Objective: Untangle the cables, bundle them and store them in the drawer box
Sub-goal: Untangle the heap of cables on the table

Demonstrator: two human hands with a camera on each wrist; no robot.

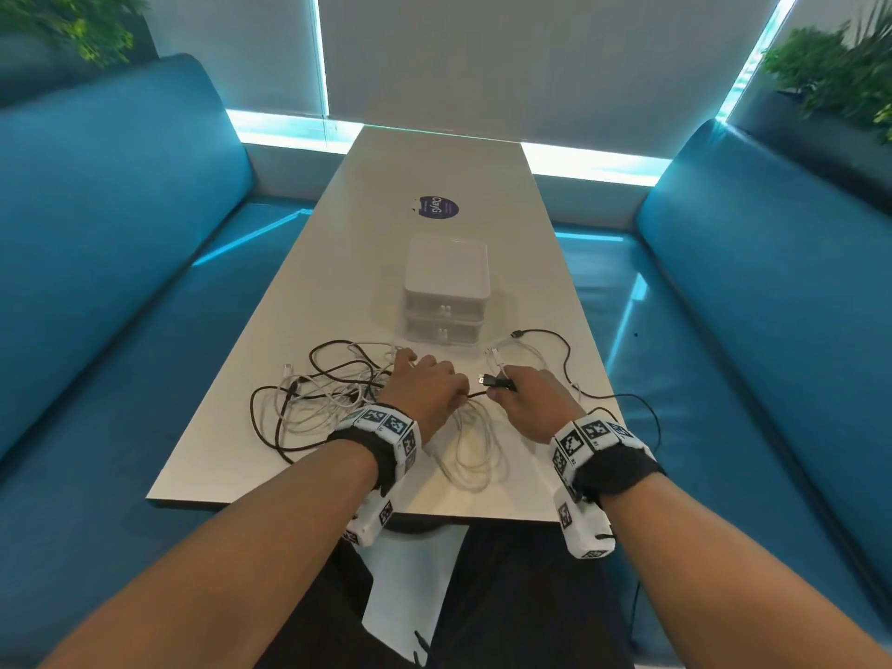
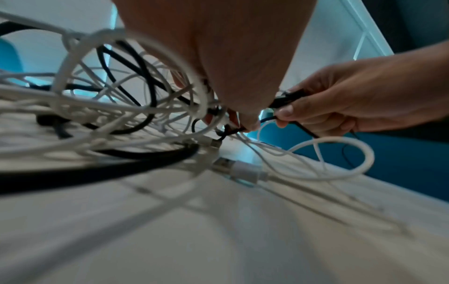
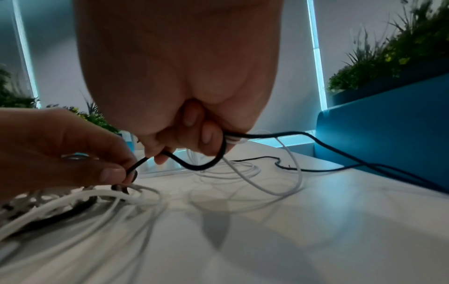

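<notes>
A: What's the layout, biggest thing first?

B: A long pale surface between blue benches. Mid-way along it sits the white drawer box, both drawers closed, nothing stored yet.

A: And the cables?

B: A tangle of black and white cables sprawls just in front of the box, mostly under and beside the left hand. One black cable trails off toward the right edge.

A: What are the hands doing?

B: The right hand has its fingers curled round the black cable near its plug, along with a white strand. The left hand's fingers pinch the same black cable nearby, likely to steady the knot while the plug end is worked free.
</notes>
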